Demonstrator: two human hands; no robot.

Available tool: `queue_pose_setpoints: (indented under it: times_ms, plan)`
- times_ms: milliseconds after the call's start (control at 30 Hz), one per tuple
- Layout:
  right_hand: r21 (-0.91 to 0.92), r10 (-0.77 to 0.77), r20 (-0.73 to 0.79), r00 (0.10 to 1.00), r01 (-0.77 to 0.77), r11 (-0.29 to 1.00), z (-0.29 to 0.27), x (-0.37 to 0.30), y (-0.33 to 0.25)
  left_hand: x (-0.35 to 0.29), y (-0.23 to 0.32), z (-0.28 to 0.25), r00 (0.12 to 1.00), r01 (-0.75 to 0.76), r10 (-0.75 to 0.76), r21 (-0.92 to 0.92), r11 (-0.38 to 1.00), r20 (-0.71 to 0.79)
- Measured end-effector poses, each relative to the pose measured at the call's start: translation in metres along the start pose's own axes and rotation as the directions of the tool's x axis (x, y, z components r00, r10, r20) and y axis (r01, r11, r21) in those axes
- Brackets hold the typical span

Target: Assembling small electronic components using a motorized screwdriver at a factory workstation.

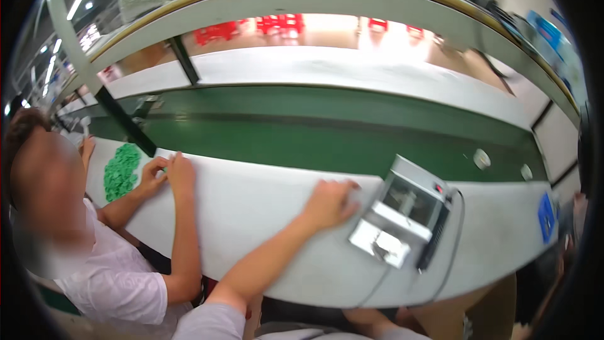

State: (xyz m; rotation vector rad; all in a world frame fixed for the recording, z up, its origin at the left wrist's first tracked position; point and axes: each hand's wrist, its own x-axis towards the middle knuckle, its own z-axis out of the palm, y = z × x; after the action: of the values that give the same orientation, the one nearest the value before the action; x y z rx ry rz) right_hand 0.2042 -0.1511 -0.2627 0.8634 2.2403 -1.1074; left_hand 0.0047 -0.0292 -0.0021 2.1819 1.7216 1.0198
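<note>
My left hand (330, 204) is over the white tabletop, just left of a small grey bench machine (412, 201). Its fingers are apart and a little blurred, and I see nothing held in them. The machine has a clear window, a red switch and a white front plate (377, 242) carrying a shiny metal piece (382, 247). At the lower edge, part of my right arm (371, 320) shows below the table's front edge; the fingers on that side are hidden.
On the left, a co-worker's hands (167, 173) meet over the table beside a pile of green pieces (121, 172). A green conveyor belt (283, 132) runs behind the tabletop, with a shelf (314, 0) above. A cable (458, 245) trails right of the machine; a blue object (546, 217) lies far right.
</note>
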Motion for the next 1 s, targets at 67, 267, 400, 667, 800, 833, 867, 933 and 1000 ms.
queue_pose_setpoints:
  times_ms: [67,267,400,667,800,833,867,933,1000]
  plan:
    - [0.01,0.032,-0.014,0.999,-0.032,0.999,0.0,-0.013,0.008,0.011,0.001,0.015,0.999,0.043,-0.045,-0.112,0.993,-0.011]
    - [0.069,-0.011,-0.018,1.0,0.013,0.998,-0.014,-0.08,-0.03,-0.007,-0.006,0.012,0.987,-0.025,0.025,-0.001,1.0,-0.16]
    - [0.197,-0.054,-0.447,0.893,0.157,0.968,0.034,-0.153,0.0,-0.005,-0.009,0.03,0.988,-0.085,0.091,0.057,0.995,-0.126]
    - [0.391,0.048,-0.799,0.599,0.458,0.798,0.024,-0.4,-0.082,-0.016,0.006,0.016,0.994,0.049,-0.059,-0.102,0.994,-0.093]
    - [0.212,-0.082,-0.908,0.411,0.619,0.756,-0.024,-0.451,-0.114,-0.016,0.008,0.011,0.994,0.029,-0.037,-0.079,0.996,-0.101]
    - [0.216,-0.084,-0.905,0.416,0.621,0.754,-0.039,-0.464,-0.124,-0.016,0.01,0.011,0.995,0.014,-0.023,-0.092,0.996,-0.097]
    - [0.061,-0.19,-0.937,0.294,0.671,0.739,-0.056,-0.479,-0.136,-0.017,0.015,0.01,0.995,0.003,-0.014,-0.102,0.995,-0.103]
    - [-0.224,-0.391,-0.918,0.069,0.722,0.654,-0.09,-0.498,-0.151,-0.02,0.009,0.005,0.994,0.036,-0.046,-0.098,0.995,-0.104]
    - [-0.438,-0.513,-0.847,-0.141,0.733,0.521,-0.117,-0.507,-0.164,-0.018,0.005,0.01,0.99,0.012,-0.028,-0.115,0.993,-0.138]
